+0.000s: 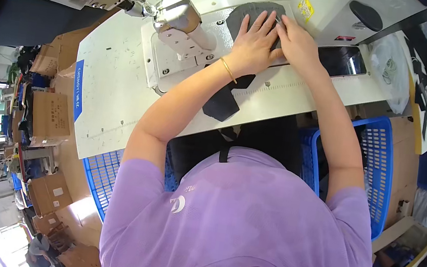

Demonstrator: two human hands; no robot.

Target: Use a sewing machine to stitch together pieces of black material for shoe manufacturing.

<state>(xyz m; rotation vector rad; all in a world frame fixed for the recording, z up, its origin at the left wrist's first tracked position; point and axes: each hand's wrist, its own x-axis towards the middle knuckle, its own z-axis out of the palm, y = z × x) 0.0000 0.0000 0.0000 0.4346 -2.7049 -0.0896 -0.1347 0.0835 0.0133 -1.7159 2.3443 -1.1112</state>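
My left hand (255, 45) lies flat with its fingers spread on a dark grey fabric piece (244, 13) on the white sewing table. Beside it, my right hand (298, 43) has its fingers drawn together at the fabric's right side. A thin sliver shows at those fingertips, too small to name. Below my left wrist, a black fabric piece (221, 103) lies on the tabletop toward the front edge. Left of my hands stands the sewing machine's metal post (182, 25), apart from the fabric.
The white table (115, 92) carries a ruler scale along its front. A dark glossy panel (342, 61) lies right of my right wrist, near a clear plastic bag (391, 71). Blue baskets (380, 173) stand below the table at both sides. Cardboard boxes (51, 116) stand at left.
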